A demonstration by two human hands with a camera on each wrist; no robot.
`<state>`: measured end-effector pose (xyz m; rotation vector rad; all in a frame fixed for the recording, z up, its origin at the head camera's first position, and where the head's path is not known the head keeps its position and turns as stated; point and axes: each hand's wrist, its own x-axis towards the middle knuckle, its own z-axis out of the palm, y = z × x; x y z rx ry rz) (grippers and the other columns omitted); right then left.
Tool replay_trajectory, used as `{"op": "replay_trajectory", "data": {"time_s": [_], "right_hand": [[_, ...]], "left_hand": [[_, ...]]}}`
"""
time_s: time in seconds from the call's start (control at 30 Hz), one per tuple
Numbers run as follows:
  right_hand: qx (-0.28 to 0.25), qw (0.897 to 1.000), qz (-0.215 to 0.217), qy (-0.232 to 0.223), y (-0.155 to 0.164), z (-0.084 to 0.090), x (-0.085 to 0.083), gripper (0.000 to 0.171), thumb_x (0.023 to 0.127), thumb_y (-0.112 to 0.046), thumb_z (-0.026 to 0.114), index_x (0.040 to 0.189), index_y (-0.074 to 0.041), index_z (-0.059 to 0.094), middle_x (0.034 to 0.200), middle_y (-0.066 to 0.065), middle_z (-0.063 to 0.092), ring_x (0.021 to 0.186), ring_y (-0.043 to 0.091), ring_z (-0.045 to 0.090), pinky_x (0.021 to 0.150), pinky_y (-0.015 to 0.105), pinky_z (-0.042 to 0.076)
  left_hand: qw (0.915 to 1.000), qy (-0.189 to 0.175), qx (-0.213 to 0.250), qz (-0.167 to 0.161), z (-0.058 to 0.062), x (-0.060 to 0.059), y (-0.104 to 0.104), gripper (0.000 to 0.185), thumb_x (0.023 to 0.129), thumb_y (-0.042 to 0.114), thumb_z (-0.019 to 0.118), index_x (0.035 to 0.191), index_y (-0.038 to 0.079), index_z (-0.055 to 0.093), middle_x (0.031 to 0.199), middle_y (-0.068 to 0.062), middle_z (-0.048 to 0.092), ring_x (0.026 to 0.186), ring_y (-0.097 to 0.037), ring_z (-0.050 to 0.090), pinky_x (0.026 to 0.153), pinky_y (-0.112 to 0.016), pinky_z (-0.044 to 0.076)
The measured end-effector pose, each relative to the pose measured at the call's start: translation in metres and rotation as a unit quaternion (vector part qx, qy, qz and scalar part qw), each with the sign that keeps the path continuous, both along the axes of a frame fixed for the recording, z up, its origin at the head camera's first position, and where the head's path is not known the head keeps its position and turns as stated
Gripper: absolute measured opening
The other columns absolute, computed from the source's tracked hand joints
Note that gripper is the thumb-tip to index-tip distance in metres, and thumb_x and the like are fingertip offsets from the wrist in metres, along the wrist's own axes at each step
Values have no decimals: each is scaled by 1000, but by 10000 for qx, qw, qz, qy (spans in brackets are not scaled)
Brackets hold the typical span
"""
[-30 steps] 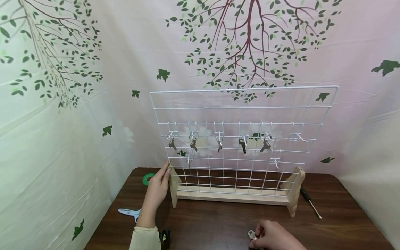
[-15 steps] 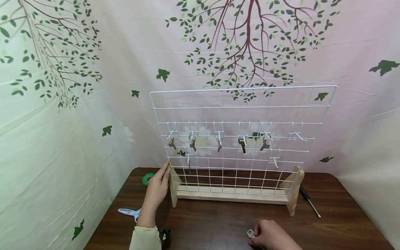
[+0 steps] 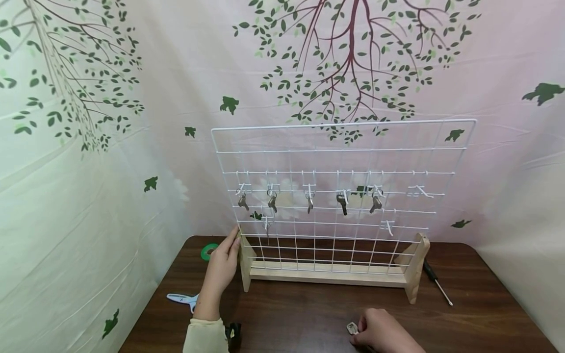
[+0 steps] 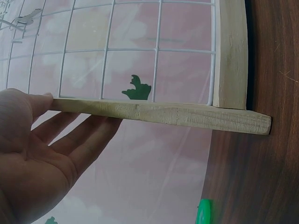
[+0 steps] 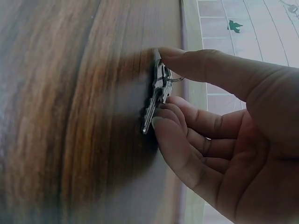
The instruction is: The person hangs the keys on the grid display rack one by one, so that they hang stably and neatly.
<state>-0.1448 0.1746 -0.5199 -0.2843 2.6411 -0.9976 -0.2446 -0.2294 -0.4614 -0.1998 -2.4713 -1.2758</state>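
Note:
A white wire grid rack (image 3: 328, 282) on a pale wooden stand occupies the middle of the table in the head view. My left hand (image 3: 223, 262) grips its left wooden side post (image 4: 173, 115), thumb on one face and fingers on the other. Low over the tabletop, my right hand (image 3: 380, 329) pinches a silver key (image 5: 158, 88) with a ring between thumb and fingers; the key's head (image 3: 351, 328) pokes out left of the fingers. Several keys (image 3: 343, 203) hang by rings from white hooks on the grid. Two hooks at the right, one of them the lower hook (image 3: 388, 227), carry no key.
Left of the rack lie a green tape roll (image 3: 209, 251) and light-blue scissors (image 3: 182, 299). A black object (image 3: 234, 334) sits beside the left sleeve. A screwdriver (image 3: 437, 282) lies right of the stand. A printed fabric backdrop (image 3: 167, 98) surrounds the table.
My right hand, with the key, has shifted slightly left and away from me. My left hand has stayed on the post.

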Motion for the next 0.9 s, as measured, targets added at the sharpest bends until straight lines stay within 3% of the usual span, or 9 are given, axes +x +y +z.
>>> {"op": "replay_trajectory", "data": {"time_s": [0.27, 0.53, 0.9], "right_hand": [[460, 9981, -333, 238, -3, -2, 2, 30, 73, -20, 86, 58, -14, 61, 58, -8, 54, 56, 12, 48, 52, 26, 36], [188, 9995, -208, -174, -1, 0, 3, 24, 76, -18, 83, 60, -14, 66, 57, -8, 56, 55, 10, 50, 51, 23, 37], [-55, 9995, -55, -317, -1, 1, 3, 28, 80, -18, 86, 61, -14, 66, 58, -9, 53, 56, 9, 47, 52, 22, 34]], "left_hand": [[10000, -39, -22, 40, 1, 0, 1, 50, 116, 27, 48, 166, 17, 43, 164, -15, 51, 147, -39, 55, 113, -60, 53], [10000, -13, -41, 56, 2, 0, 1, 50, 116, 26, 49, 165, 17, 43, 163, -16, 52, 146, -39, 56, 113, -60, 53], [9999, -81, -37, 53, 0, 0, 1, 51, 117, 27, 47, 166, 18, 42, 164, -15, 51, 147, -38, 56, 113, -60, 53]]}}
